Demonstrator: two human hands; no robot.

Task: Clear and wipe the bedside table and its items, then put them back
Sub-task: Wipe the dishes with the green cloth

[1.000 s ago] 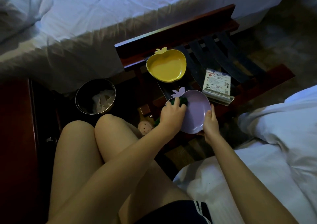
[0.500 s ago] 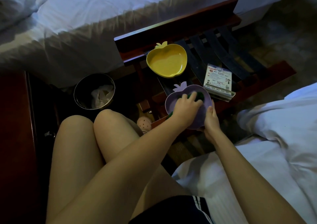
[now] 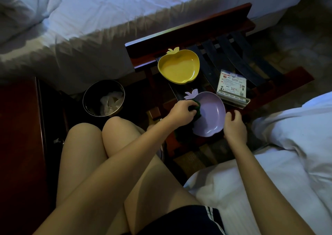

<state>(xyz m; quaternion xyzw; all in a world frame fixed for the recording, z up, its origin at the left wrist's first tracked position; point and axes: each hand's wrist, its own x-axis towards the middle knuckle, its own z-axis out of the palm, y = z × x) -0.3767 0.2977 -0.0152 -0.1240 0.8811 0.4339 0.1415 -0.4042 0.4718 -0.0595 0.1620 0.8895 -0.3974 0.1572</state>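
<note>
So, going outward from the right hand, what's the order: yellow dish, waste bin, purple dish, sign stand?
1. Purple fruit-shaped dish, right at the right hand.
2. Acrylic sign stand, just beyond it.
3. Yellow fruit-shaped dish, farther back and left.
4. Metal waste bin, far left on the floor.

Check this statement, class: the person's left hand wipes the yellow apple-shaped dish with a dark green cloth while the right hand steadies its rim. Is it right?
Wrong colour. The head view shows the left hand pressing the dark green cloth into the purple apple-shaped dish; the yellow apple-shaped dish lies apart, untouched. The right hand steadies the purple one's rim.
</note>
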